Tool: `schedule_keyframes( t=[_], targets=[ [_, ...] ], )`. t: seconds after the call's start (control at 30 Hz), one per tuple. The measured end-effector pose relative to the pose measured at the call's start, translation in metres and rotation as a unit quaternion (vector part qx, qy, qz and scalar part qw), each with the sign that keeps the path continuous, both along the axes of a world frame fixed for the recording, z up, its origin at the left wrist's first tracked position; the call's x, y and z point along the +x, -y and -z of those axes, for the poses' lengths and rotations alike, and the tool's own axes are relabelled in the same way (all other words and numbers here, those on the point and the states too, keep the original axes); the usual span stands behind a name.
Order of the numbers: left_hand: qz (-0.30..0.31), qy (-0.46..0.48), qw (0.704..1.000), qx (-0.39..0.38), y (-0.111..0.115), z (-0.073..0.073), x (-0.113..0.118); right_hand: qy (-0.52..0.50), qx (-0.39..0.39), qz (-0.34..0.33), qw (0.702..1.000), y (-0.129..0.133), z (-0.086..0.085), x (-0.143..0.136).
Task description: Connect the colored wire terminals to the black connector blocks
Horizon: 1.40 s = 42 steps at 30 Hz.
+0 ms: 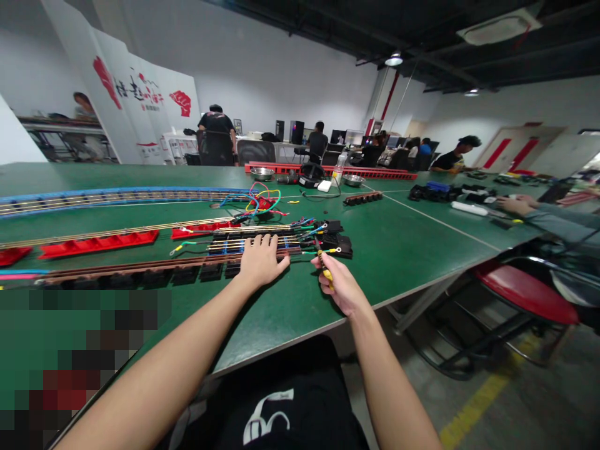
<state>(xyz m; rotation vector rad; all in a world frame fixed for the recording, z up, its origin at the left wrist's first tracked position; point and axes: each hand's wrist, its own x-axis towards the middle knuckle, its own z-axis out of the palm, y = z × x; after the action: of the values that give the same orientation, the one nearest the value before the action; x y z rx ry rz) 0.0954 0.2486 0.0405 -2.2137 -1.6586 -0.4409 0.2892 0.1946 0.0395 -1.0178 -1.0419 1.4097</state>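
Note:
My left hand (262, 261) lies with its fingers spread on a track-like assembly of metal rods and blue and brown strips (225, 247) on the green table. To the right of it, my right hand (338, 284) is closed around a tool with a yellow and black handle (324, 270), its tip pointing away from me at the assembly's right end. Black connector blocks (344, 245) and coloured wires with ring terminals sit just beyond that tip. A green wire with a yellow sleeve (332, 250) passes close to the tool.
Red plastic strips (100, 242) and a blue curved track (117, 197) extend left. Loose coloured wires (262, 200), metal bowls (261, 173) and a bottle (339, 165) stand farther back. At the right are a person's hands (515, 205) and a red stool (527, 292).

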Motion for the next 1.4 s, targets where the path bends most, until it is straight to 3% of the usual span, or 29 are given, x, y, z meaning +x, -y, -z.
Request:
schedule_keyframes(
  t=[0.27,0.47,0.8,0.9,1.0,1.17,1.4],
  targets=[
    [0.007,-0.004,0.999,-0.033,0.001,-0.002,-0.004,-0.01,0.01,0.005,1.0,0.002,0.001,0.001],
    [0.007,-0.008,0.999,-0.036,0.001,-0.002,-0.004,0.077,0.027,-0.062,0.995,0.002,0.0,-0.001],
    [-0.011,0.003,1.0,-0.003,0.005,0.003,0.002,0.203,0.069,-0.034,0.976,-0.007,0.0,-0.004],
    [-0.006,0.0,1.0,-0.021,0.004,0.0,0.0,0.186,0.074,-0.051,0.978,-0.011,0.002,-0.001],
    [-0.004,-0.004,0.999,-0.036,0.004,-0.003,-0.001,0.104,0.055,-0.057,0.991,-0.014,-0.002,0.003],
    [-0.002,-0.008,0.999,-0.04,0.005,-0.004,-0.001,-0.024,-0.001,-0.006,1.0,-0.015,-0.011,0.008],
    [0.008,-0.021,0.999,-0.047,0.003,-0.003,-0.005,0.071,0.045,0.034,0.996,-0.014,0.006,0.008]
  ],
)
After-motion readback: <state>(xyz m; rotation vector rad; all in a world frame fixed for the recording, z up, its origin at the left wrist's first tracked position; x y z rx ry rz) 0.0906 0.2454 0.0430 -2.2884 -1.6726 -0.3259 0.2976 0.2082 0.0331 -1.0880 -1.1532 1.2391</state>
